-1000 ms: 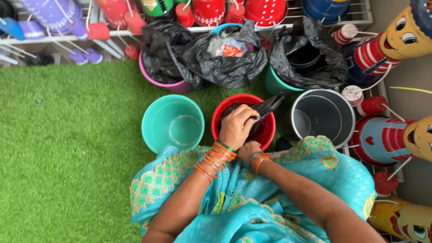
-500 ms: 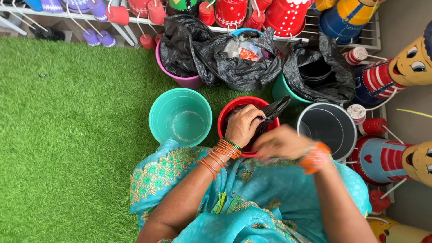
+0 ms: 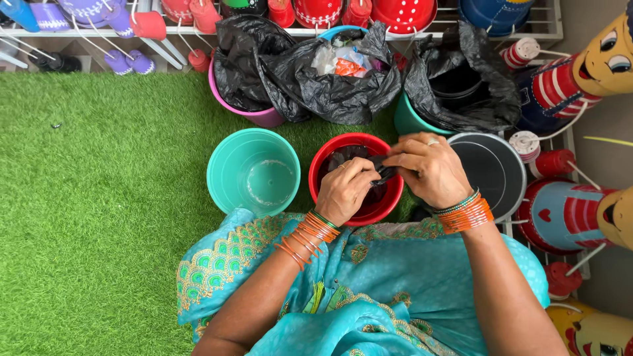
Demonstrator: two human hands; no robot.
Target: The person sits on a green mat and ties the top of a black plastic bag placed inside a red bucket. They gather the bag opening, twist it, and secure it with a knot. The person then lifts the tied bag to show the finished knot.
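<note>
- two hands on one thing right now: my left hand (image 3: 344,189) and right hand (image 3: 430,166) are both pinching a black plastic bag (image 3: 369,173) over the red bucket (image 3: 330,155)
- grip state: left fingers are clenched on the bag's near part, right fingers are clamped on the bunched bit toward the bucket's right rim, so neither hand is loose
- where the bag is: mostly down inside the red bucket, dark plastic covering much of the inside, with a scrunched neck held just above the rim between my hands
- step, as i read it: looks like i'm lining the red bucket, and i'm at the spread-it-open stage, the bag isn't folded over the rim yet
- what the next move calls for, my guess: finding the bag's mouth, pulling the two hands apart and stretching the edge around the rim without tearing it, thin plastic like this tends to cling
- which way it points: the bunched part runs roughly left to right between my hands, that's its long axis for now; the rest hangs down into the bucket, and i can't tell where the open end faces
- around it: empty teal bucket (image 3: 254,173) just beside on the left, grey bucket (image 3: 491,168) just beside on the right under my right wrist, three already bagged buckets behind on the green turf (image 3: 99,198)
</note>
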